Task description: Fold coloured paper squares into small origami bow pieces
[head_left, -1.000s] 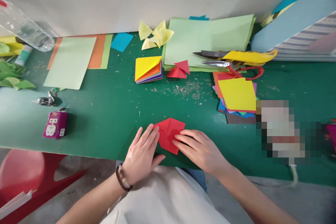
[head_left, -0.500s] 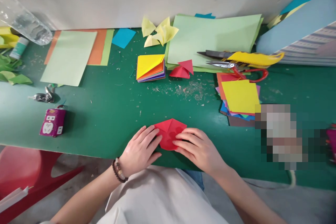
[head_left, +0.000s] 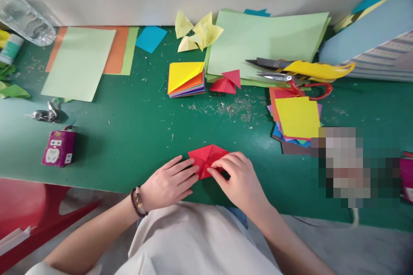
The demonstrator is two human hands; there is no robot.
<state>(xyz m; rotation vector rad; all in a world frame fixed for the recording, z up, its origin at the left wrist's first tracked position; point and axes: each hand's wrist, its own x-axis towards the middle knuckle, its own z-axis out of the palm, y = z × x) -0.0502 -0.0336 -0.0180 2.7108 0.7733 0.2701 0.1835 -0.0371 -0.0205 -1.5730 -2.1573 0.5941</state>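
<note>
Red folded paper square [head_left: 206,160] is lying long axis sideways; right hand [head_left: 241,179] is nearer, fingers pinching its lower-right edge; left hand [head_left: 169,182] is touching, fingers extended together.

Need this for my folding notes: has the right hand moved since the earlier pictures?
Yes, the right hand moved leftward: its fingertips now sit almost below the right edge of the colored paper stack, earlier farther right.
</note>
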